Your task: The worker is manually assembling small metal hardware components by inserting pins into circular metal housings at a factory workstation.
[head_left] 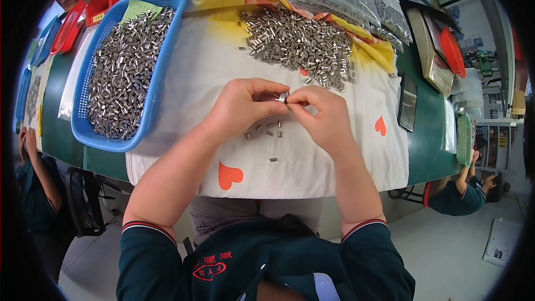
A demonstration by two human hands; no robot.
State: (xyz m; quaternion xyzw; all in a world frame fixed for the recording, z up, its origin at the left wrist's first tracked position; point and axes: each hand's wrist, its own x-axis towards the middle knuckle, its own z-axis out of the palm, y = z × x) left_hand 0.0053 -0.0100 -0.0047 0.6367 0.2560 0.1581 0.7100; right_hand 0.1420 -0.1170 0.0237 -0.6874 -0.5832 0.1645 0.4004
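Above the white cloth (334, 156), small metal sleeve (282, 98) pinched between both hands (281, 103), fingertips pressed together

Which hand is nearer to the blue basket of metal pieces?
Left. The left hand is just right of the blue basket, with a strip of cloth between them. The right hand sits farther right, beyond the left.

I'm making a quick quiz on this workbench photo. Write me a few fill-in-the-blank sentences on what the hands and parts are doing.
1. Both hands, left hand and right hand, pinch one small metal ____ between their fingertips.
2. The basket full of metal sleeves is coloured ____.
3. The loose pile of sleeves lies on a white cloth printed with orange ____.

Missing words: sleeve; blue; hearts
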